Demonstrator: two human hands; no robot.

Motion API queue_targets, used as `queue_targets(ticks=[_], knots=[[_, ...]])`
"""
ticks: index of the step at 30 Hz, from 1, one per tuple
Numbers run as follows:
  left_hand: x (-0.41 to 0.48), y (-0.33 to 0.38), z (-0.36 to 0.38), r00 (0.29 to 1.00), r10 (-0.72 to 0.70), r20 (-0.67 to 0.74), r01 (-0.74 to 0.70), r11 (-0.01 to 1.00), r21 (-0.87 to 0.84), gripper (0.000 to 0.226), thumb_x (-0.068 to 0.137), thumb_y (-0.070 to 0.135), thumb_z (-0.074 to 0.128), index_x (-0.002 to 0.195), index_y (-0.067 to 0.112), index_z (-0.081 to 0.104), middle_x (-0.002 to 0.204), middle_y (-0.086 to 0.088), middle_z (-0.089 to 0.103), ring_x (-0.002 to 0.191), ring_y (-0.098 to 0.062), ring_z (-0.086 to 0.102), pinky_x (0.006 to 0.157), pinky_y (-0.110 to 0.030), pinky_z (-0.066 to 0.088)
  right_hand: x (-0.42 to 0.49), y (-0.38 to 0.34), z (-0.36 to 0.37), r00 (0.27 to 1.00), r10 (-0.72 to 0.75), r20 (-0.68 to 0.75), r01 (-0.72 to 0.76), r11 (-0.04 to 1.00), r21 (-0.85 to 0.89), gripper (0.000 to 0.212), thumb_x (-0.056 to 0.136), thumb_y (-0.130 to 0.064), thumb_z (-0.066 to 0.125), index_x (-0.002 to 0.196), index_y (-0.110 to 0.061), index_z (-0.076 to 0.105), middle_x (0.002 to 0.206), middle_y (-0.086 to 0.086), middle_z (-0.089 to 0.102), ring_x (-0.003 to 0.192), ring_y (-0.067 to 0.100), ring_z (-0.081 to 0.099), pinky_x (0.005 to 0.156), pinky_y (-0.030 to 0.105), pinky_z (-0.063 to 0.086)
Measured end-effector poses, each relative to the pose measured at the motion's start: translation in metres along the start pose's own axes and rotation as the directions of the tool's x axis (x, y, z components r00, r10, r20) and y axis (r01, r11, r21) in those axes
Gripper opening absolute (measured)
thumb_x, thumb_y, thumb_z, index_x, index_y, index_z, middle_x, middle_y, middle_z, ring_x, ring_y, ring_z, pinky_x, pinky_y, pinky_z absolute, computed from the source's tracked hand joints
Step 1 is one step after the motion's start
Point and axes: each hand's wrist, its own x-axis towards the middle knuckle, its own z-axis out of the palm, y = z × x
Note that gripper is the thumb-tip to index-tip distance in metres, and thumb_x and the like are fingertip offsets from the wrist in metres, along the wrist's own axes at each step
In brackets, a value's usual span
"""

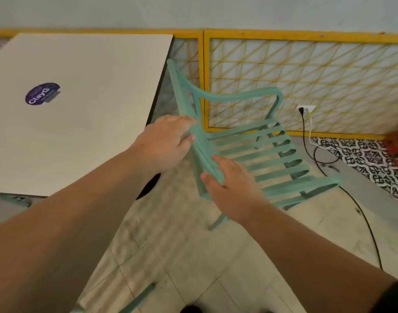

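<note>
Chair (238,96) in left hand (164,141), right hand (232,188)

Beige table (91,136) with purple sticker (42,93), yellow lattice screen (306,82), black cable (303,132)

A mint-green slatted chair (295,186) is seen standing on the tiled floor (170,256), just beside the table (91,132) corner and near the yellow lattice screen (306,75). Its backrest is turned toward the viewer; curved armrests are set along both sides.
</note>
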Motion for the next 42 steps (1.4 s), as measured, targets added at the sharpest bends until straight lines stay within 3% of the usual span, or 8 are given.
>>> queue_targets(ticks=[6, 10, 14, 18, 21, 24, 31, 42], knots=[[0.002, -0.008, 0.016, 0.999, -0.032, 0.027, 0.031, 0.999, 0.012, 0.046, 0.104, 0.037, 0.043, 0.149, 0.03, 0.044, 0.151, 0.005, 0.049, 0.14, -0.02, 0.04, 0.113, -0.048, 0.038, 0.049, -0.016, 0.044, 0.983, 0.157, 0.092, -0.164, 0.983, 0.077, 0.056, 0.096, -0.05, 0.053, 0.137, -0.014, 0.044, 0.132, 0.008, 0.057, 0.118, 0.031, 0.059, 0.092, 0.042, 0.051], [0.003, -0.004, 0.024, 0.998, -0.036, 0.053, 0.034, 0.999, 0.032, 0.046, 0.105, 0.033, 0.043, 0.151, 0.029, 0.045, 0.155, 0.007, 0.045, 0.145, -0.019, 0.033, 0.117, -0.045, 0.032, 0.061, -0.013, 0.068, 0.984, 0.161, 0.071, -0.152, 0.98, -0.129, 0.038, 0.099, -0.017, 0.049, 0.136, -0.006, 0.044, 0.133, 0.018, 0.055, 0.124, 0.037, 0.056, 0.095, 0.042, 0.05], [0.009, -0.01, 0.031, 0.996, -0.032, 0.078, 0.026, 0.997, 0.078, 0.044, 0.105, 0.033, 0.043, 0.149, 0.028, 0.047, 0.155, 0.006, 0.045, 0.145, -0.02, 0.032, 0.117, -0.046, 0.032, 0.056, -0.017, 0.066, 0.976, 0.123, 0.179, -0.022, 0.877, -0.481, 0.039, 0.102, -0.015, 0.045, 0.139, -0.007, 0.055, 0.14, 0.02, 0.051, 0.132, 0.041, 0.038, 0.11, 0.045, 0.037], [0.012, -0.011, 0.034, 0.994, -0.057, 0.097, 0.047, 0.993, 0.104, 0.044, 0.105, 0.035, 0.042, 0.148, 0.028, 0.047, 0.155, 0.006, 0.045, 0.145, -0.02, 0.033, 0.116, -0.045, 0.031, 0.051, -0.004, 0.058, 0.945, 0.138, 0.298, 0.045, 0.844, -0.534, 0.017, 0.101, -0.018, 0.05, 0.107, -0.014, 0.065, 0.085, 0.011, 0.056, 0.09, 0.031, 0.045, 0.103, 0.042, 0.038], [0.012, -0.008, 0.038, 0.992, -0.042, 0.115, 0.029, 0.994, 0.108, 0.044, 0.105, 0.035, 0.043, 0.147, 0.026, 0.05, 0.155, 0.004, 0.044, 0.145, -0.02, 0.033, 0.116, -0.045, 0.032, 0.037, 0.002, 0.054, 0.934, 0.21, 0.287, -0.051, 0.879, -0.475, 0.018, 0.098, -0.015, 0.052, 0.081, -0.013, 0.054, 0.075, 0.004, 0.049, 0.067, 0.025, 0.033, 0.092, 0.036, 0.041], [0.015, 0.0, 0.044, 0.991, -0.033, 0.128, 0.018, 0.994, 0.111, 0.045, 0.104, 0.038, 0.044, 0.147, 0.025, 0.05, 0.159, 0.001, 0.04, 0.148, -0.02, 0.03, 0.118, -0.046, 0.03, 0.028, 0.008, 0.04, 0.965, 0.216, 0.151, -0.214, 0.976, -0.025, 0.013, 0.098, -0.013, 0.048, 0.108, -0.014, 0.054, 0.095, 0.003, 0.052, 0.066, 0.024, 0.04, 0.065, 0.026, 0.042], [0.021, 0.036, 0.067, 0.985, 0.024, 0.17, -0.052, 0.986, 0.159, 0.045, 0.103, 0.042, 0.042, 0.146, 0.032, 0.051, 0.162, 0.005, 0.036, 0.154, -0.023, 0.016, 0.12, -0.048, 0.018, 0.02, 0.031, 0.032, 0.989, 0.106, 0.1, -0.106, 0.994, -0.005, 0.024, 0.093, -0.017, 0.052, 0.116, -0.011, 0.05, 0.114, 0.012, 0.062, 0.103, 0.032, 0.062, 0.076, 0.033, 0.045], [0.032, 0.072, 0.092, 0.979, 0.108, 0.175, -0.129, 0.985, 0.115, 0.039, 0.105, 0.046, 0.033, 0.129, 0.036, 0.062, 0.16, 0.008, 0.039, 0.155, -0.021, 0.013, 0.124, -0.048, 0.013, -0.021, 0.093, -0.023, 0.982, 0.124, 0.139, -0.107, 0.986, -0.126, 0.005, 0.095, -0.021, 0.048, 0.096, -0.017, 0.045, 0.08, -0.002, 0.049, 0.064, 0.013, 0.047, 0.052, 0.027, 0.034]])
